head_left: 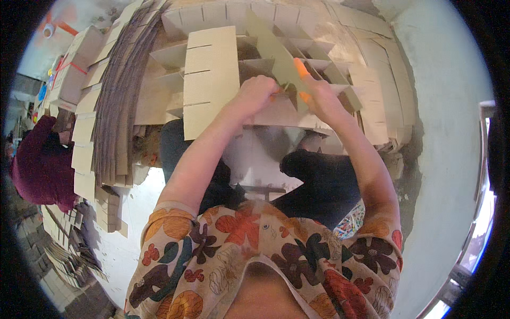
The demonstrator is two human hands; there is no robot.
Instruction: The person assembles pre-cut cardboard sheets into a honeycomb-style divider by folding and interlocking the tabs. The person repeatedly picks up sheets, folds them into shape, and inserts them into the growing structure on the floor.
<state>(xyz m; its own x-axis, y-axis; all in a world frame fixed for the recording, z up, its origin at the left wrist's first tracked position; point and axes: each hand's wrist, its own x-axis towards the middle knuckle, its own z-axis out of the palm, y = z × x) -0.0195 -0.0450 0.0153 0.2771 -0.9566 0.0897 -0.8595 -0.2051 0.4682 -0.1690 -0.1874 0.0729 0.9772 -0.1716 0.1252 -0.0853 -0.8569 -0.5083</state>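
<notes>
Slotted cardboard strips stand on edge and cross one another in a divider grid in front of me. My right hand, with orange covers on its fingertips, grips the near end of a long upright cardboard strip that slants away to the far left. Left of it, my left hand is closed with curled fingers at the upper edge of the near cross strip; an orange fingertip cover shows, and its exact hold is partly hidden. A flat slotted cardboard sheet lies beside my left wrist.
A tall row of stacked cardboard strips stands on the left. More flat cardboard lies at the right, near a pale wall. At far left are a cardboard box and a dark red cloth-like shape. My knees are below the grid.
</notes>
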